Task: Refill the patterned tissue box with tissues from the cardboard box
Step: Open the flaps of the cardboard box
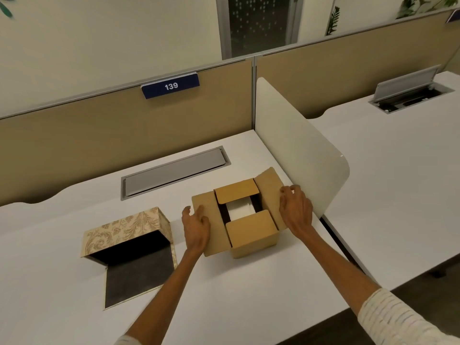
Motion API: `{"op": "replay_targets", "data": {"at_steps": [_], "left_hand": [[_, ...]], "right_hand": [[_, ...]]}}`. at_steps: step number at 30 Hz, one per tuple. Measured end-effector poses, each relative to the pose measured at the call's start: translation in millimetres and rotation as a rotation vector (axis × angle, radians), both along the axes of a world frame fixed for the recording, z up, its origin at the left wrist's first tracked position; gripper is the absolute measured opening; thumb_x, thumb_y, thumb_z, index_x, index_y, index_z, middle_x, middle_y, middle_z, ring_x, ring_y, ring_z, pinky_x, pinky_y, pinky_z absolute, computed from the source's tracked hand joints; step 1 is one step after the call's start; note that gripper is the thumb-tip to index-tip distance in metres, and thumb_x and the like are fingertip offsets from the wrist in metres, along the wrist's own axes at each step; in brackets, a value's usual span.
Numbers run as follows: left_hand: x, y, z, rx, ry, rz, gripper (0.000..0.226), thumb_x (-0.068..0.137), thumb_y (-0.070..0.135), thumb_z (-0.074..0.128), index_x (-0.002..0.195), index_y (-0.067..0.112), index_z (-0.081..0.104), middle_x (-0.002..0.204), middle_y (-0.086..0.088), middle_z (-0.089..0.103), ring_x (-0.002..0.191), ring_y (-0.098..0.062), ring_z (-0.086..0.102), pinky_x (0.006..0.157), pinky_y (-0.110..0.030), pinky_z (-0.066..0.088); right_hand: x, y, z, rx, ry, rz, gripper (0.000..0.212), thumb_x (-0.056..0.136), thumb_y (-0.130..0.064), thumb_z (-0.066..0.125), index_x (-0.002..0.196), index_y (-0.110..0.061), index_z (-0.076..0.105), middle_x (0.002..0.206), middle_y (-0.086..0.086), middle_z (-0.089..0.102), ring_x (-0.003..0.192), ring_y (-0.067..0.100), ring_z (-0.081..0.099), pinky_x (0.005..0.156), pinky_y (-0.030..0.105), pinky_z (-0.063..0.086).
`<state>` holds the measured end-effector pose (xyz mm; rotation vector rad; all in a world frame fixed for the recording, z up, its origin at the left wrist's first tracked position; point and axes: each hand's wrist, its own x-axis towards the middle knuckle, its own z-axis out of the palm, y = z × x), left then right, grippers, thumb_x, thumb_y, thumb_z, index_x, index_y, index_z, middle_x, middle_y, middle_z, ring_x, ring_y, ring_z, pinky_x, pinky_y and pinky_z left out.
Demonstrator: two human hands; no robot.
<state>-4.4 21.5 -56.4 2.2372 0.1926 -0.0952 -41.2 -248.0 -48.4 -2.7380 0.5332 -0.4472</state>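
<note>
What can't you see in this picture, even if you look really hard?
All from the head view:
- How many tissues are in the cardboard box: its two inner flaps cover most of the opening.
- The far inside of the patterned tissue box: its own top shades it black.
- The left hand and right hand palms: only their backs show.
- Both elbows: cut off by the bottom edge.

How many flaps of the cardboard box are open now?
4: left flap under the left hand, right flap by the right hand, far flap, near flap. None seems hidden.
</note>
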Motion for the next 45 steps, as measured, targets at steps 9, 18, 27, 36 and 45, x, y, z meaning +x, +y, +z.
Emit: {"op": "replay_targets", "data": {"at_steps": [9,18,27,36,45], "left_hand": [[6,-24,1,-0.055,0.091,0.006,0.043,0.084,0.038,0.072,0.105,0.000,0.066,0.124,-0.018,0.064,0.119,-0.037,0.057,0.094,-0.039,0.046],[7,-36,-1,-0.353,0.165,0.113,0.026,0.087,0.003,0.063,0.066,0.015,0.056,0.067,-0.003,0.059,0.052,-0.011,0.040,0.068,-0.027,0.036],[14,-31,1,-0.148,0.101,0.068,0.018,0.079,0.016,0.073,0.068,0.013,0.059,0.065,0.000,0.058,0.069,-0.020,0.055,0.075,-0.030,0.046],[41,-26,26,0.457,-0.320,-0.226,0.026,0.083,0.042,0.068,0.098,0.022,0.075,0.089,0.002,0.077,0.078,-0.016,0.072,0.065,-0.022,0.044],[75,-21,15,0.433,-0.116,-0.533,0.049,0.091,0.038,0.061,0.135,0.019,0.051,0.141,-0.008,0.053,0.129,-0.027,0.051,0.109,-0.049,0.040]], "right_hand": [[7,31,-16,0.135,0.219,-0.040,0.043,0.097,-0.038,0.034,0.097,-0.006,0.063,0.105,0.015,0.063,0.102,0.031,0.054,0.087,0.046,0.044],[22,39,-20,0.456,0.234,-0.058,0.025,0.095,-0.017,0.049,0.106,-0.001,0.065,0.104,0.018,0.068,0.094,0.035,0.064,0.076,0.039,0.049],[22,29,-16,0.466,0.274,-0.050,0.030,0.090,-0.027,0.056,0.104,-0.004,0.068,0.100,0.016,0.072,0.090,0.034,0.066,0.070,0.034,0.048],[21,27,8,0.280,0.169,0.176,0.023,0.086,-0.033,0.061,0.099,-0.017,0.069,0.105,0.005,0.067,0.102,0.026,0.059,0.084,0.043,0.051],[14,43,14,0.321,0.353,0.386,0.016,0.088,-0.026,0.057,0.094,-0.021,0.071,0.104,-0.004,0.073,0.098,0.016,0.065,0.096,0.040,0.045]]}}
